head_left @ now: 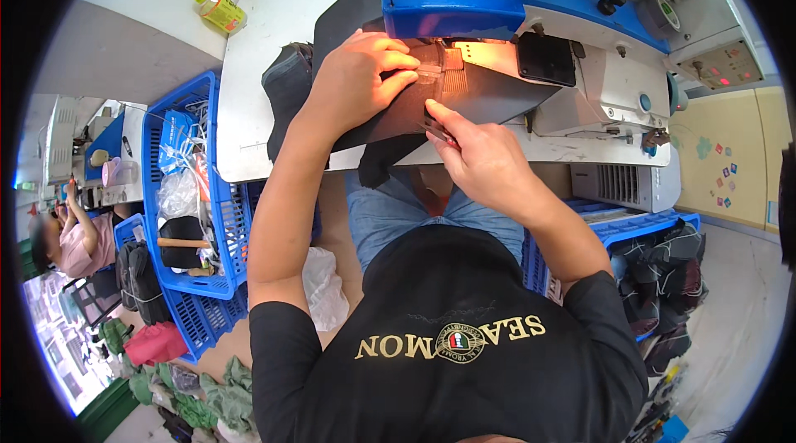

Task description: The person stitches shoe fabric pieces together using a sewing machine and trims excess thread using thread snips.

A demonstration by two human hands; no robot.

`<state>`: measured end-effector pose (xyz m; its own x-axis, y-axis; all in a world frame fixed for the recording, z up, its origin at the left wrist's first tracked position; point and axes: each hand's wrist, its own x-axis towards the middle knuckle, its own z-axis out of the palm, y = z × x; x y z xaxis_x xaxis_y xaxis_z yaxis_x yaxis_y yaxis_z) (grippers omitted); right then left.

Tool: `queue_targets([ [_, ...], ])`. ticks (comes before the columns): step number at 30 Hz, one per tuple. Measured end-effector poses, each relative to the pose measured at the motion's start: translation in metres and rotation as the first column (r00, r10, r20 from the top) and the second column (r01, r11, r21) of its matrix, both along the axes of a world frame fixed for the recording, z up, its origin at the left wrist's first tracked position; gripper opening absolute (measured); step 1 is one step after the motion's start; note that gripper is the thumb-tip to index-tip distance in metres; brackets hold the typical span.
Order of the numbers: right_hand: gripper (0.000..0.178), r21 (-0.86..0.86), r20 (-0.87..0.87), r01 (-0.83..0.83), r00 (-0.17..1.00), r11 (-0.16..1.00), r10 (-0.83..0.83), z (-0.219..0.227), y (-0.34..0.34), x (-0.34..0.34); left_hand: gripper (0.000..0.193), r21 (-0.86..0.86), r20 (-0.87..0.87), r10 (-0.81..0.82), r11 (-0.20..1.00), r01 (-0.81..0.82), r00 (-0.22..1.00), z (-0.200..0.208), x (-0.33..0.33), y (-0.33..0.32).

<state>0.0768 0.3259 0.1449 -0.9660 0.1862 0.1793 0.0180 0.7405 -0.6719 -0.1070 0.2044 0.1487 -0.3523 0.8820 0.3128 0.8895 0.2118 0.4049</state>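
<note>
Dark fabric [390,116] lies across the white sewing table [253,124] and runs under the blue head [452,8] of a sewing machine. A warm lamp lights a ribbed strip [454,70] joined to the fabric by the needle area, where the machine's head hides part of the work. My left hand [365,74] rests on the fabric with its fingers apart, just left of that lit spot. Nearer to me, my right hand [477,145] is closed at the fabric's near edge. Its fingers pinch a small, dark, slender thing [439,126] whose kind I cannot make out.
A black phone [546,58] lies on the machine's bed at right. A drink bottle [220,12] stands beyond the table's left corner. Blue crates [186,281] hold bags and a hammer-like tool at left; another crate [638,227] with dark pieces is at right. A person [79,240] sits far left.
</note>
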Motion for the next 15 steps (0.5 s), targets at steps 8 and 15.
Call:
queue_targets([
  [8,0.034,0.385,0.006,0.039,0.999,0.922,-0.045,0.006,0.018,-0.013,0.038,-0.001,-0.167,0.053,0.999,-0.054,0.985,0.007,0.011,0.003],
  [15,0.032,0.408,0.017,0.084,0.995,0.909,-0.100,0.009,0.021,-0.022,0.036,-0.014,-0.165,0.074,0.997,-0.077,0.984,0.006,0.003,0.009],
])
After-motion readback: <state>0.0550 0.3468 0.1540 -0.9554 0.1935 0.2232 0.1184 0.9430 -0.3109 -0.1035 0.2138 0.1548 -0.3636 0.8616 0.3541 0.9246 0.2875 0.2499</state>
